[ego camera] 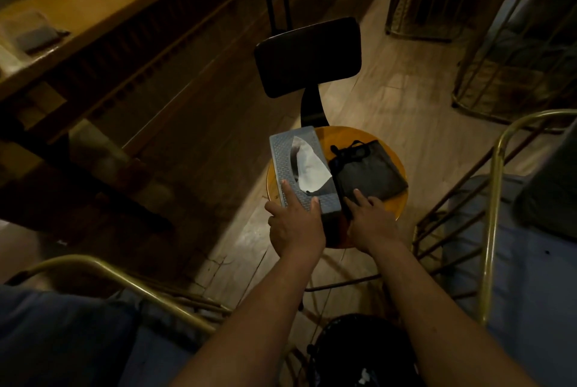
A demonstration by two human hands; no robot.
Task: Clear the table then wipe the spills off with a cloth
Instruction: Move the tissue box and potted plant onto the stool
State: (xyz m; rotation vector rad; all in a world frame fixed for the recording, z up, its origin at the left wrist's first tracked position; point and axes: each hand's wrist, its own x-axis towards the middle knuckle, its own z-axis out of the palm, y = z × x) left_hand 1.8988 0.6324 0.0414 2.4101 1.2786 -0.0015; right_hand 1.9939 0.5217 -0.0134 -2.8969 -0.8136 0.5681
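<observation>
Two forearms reach to a round stool seat [396,168] — left hand [296,224] in a curled grip on the tissue box [299,168], right hand [371,218] flat-fingered on a black pouch [371,171] — apparently mid-clearing; wiping likely awaits a cloth.

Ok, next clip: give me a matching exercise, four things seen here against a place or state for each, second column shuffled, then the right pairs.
Things:
1. tissue box
2. black pouch
3. left hand
4. right hand

Places or states:
A. fingers resting on the near edge of the pouch
B. lies on the right part of the round seat
C. holds the near end of the box, fingers on top
D. grey, a white tissue sticking out of its top

Pairs: 1-D, 2-B, 3-C, 4-A
</observation>
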